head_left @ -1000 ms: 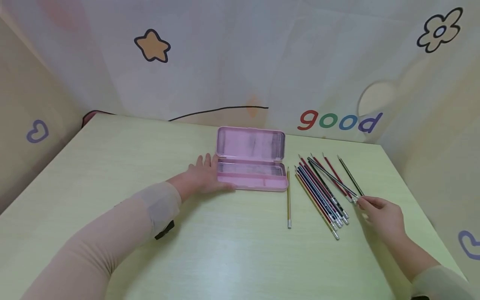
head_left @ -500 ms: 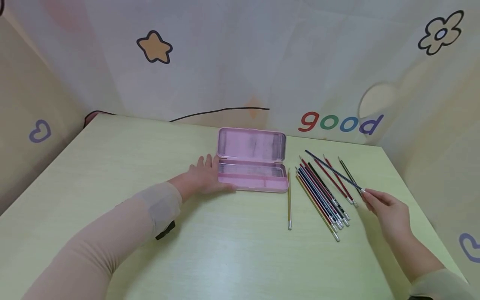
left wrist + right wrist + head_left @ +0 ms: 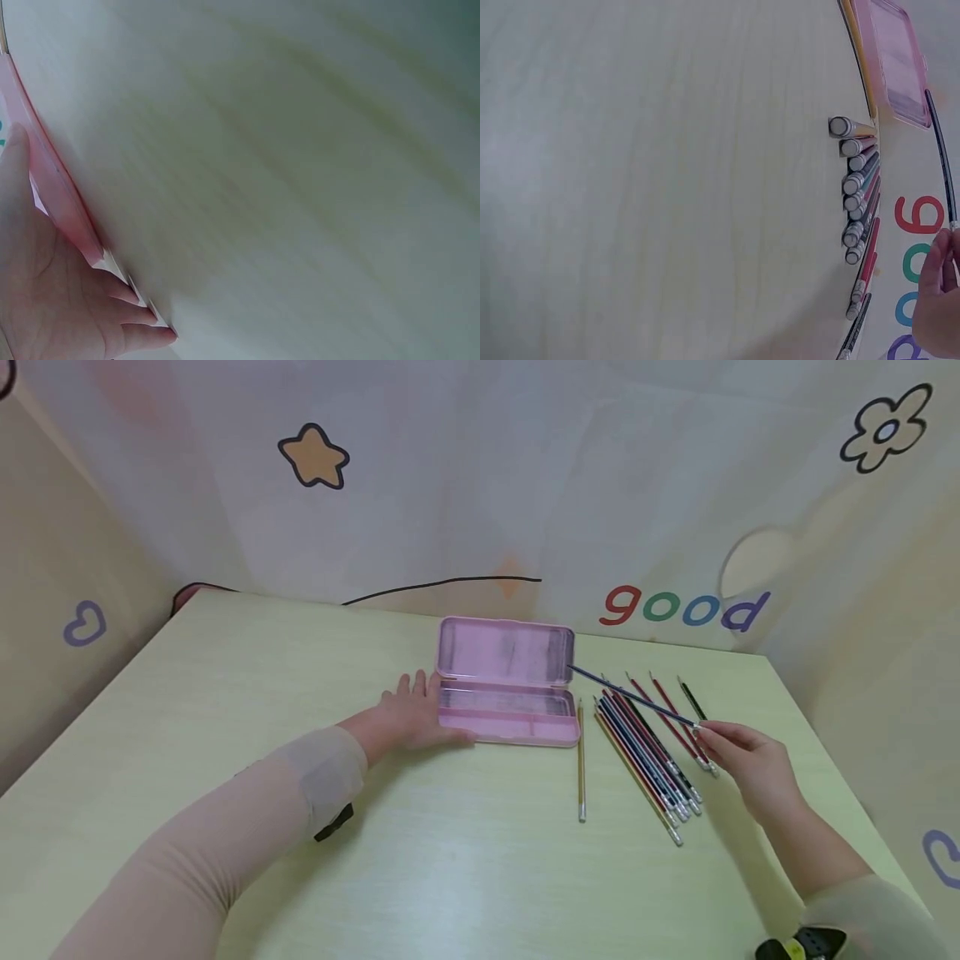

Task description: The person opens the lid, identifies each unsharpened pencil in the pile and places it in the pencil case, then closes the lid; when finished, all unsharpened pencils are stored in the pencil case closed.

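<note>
pink pencil case (image 3: 498,732) was wide open on the worktop (image 3: 450,868), lid (image 3: 495,650) up, one end touched by a spread left hand (image 3: 411,714), dark pencil (image 3: 626,693) pinched in right hand (image 3: 753,770) over loose pencils (image 3: 647,758)

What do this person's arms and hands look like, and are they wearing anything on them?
The left hand and right hand are bare. The left sleeve is long and pale pinkish-beige, with a greyer cuff and a black piece beneath. The right sleeve looks pale grey-beige; a black device with a yellow patch sits there.
</note>
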Available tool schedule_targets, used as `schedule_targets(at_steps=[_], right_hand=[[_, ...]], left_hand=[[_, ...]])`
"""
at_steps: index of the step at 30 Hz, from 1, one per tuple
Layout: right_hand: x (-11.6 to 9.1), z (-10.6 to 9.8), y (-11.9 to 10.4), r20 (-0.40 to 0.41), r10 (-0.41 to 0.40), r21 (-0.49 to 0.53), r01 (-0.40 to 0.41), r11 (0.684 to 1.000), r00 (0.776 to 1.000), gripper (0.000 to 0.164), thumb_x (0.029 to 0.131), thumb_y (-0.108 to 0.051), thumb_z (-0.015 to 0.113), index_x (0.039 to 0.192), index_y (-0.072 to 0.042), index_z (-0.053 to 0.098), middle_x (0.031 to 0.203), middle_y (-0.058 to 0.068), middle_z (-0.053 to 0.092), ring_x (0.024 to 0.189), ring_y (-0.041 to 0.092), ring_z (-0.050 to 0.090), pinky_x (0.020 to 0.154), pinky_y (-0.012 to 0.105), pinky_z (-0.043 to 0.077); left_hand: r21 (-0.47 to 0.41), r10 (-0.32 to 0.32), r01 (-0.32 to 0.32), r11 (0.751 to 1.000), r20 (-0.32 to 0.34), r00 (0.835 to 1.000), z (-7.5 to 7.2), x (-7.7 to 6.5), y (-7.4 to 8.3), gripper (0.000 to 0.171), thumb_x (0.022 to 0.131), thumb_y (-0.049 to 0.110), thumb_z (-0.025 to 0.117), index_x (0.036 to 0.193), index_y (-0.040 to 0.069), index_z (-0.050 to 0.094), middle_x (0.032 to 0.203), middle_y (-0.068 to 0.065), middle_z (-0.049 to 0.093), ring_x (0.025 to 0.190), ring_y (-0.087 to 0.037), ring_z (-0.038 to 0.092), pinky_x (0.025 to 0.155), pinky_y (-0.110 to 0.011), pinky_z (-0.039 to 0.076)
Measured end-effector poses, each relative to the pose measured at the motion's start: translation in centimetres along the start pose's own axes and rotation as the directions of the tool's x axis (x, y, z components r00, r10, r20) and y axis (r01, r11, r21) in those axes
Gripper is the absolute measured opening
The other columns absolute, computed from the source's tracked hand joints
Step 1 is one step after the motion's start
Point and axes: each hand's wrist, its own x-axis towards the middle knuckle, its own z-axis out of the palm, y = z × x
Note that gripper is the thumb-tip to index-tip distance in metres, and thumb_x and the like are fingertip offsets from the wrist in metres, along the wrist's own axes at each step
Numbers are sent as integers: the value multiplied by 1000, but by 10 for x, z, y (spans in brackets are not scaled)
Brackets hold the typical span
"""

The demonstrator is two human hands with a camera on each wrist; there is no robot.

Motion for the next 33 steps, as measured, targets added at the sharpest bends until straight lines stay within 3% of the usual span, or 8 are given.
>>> schedule_targets(at_steps=[7, 10, 15, 18, 26, 33], right_hand=[[10, 14, 2, 39, 13, -103, -9, 995, 999, 10, 88, -18, 65, 96, -22, 69, 90, -11, 66, 84, 0, 64, 75, 14, 48], [15, 22, 1, 55, 13, -131, -6, 991, 998, 15, 88, -19, 65, 103, -15, 68, 91, -11, 65, 86, 0, 64, 76, 14, 48], [24, 36, -1, 72, 29, -209, -14, 978, 997, 39, 89, -23, 63, 119, 2, 58, 94, -10, 61, 89, -1, 62, 80, 16, 47], [28, 44, -1, 77, 37, -275, -15, 961, 996, 47, 91, -27, 61, 124, 5, 53, 96, -10, 60, 90, -2, 61, 82, 16, 46], [42, 70, -1, 64, 96, -417, -61, 907, 993, 52, 90, -38, 59, 128, -2, 54, 117, 8, 58, 99, 7, 60, 83, 15, 45], [54, 91, 0, 99, 94, -400, -47, 915, 991, 43, 92, -29, 59, 125, -1, 56, 126, 15, 54, 105, 16, 58, 84, 18, 46]], left_hand=[[2, -6, 6, 1000, -1, 1000, 0, 1, -1, 119, 73, 81, 43, 148, 1, -3, 153, -24, 3, 138, -44, 4, 105, -60, 18], [1, -2, 2, 1000, -3, 1000, 0, 1, -1, 119, 73, 81, 43, 148, 1, -3, 153, -24, 3, 138, -44, 4, 105, -60, 18], [5, -5, 5, 1000, -2, 1000, 1, 3, -3, 119, 73, 81, 43, 148, 1, -3, 152, -24, 2, 138, -44, 4, 105, -60, 18], [14, -3, 3, 1000, -4, 1000, 3, 5, -4, 120, 72, 83, 42, 148, 2, -3, 153, -24, 2, 138, -44, 3, 105, -60, 18], [39, -5, 4, 999, 7, 1000, 2, 5, 0, 120, 72, 83, 42, 148, 2, -2, 153, -24, 3, 138, -44, 5, 104, -60, 19], [26, -21, 21, 999, 25, 999, -3, -1, 2, 118, 73, 81, 43, 149, 3, -3, 153, -23, 2, 138, -43, 3, 104, -63, 14]])
